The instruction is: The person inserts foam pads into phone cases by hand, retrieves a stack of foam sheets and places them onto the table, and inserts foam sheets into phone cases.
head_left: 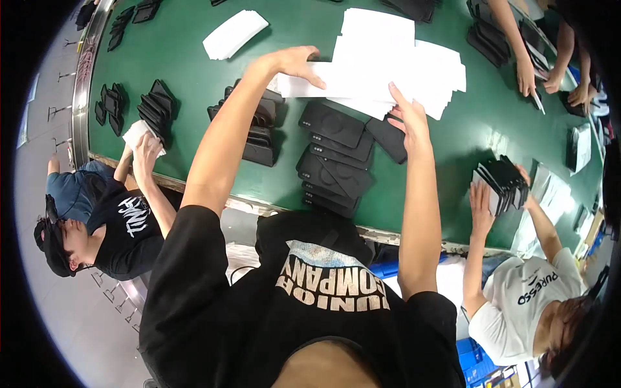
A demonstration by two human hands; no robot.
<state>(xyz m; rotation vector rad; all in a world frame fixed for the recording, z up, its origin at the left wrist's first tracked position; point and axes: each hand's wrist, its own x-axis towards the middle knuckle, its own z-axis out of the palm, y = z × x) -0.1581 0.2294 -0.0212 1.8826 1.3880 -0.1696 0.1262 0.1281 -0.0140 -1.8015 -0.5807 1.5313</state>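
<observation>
Flat white pieces, like paper or card sleeves, lie in overlapping piles across the table in front of me. My left hand reaches over their left end, thumb and fingers apart, with the thumb on a white strip. At their near right edge is my right hand, its fingers spread and the thumb pointing up against the white pieces. Between my forearms are stacked black flat cases with a round ring mark on their faces. More black cases stand in a pile beside my left forearm.
The green table carries a separate white stack at the far left. A co-worker at left holds a white piece near black cases. Another at right grips a bundle of cases. More hands work at far right.
</observation>
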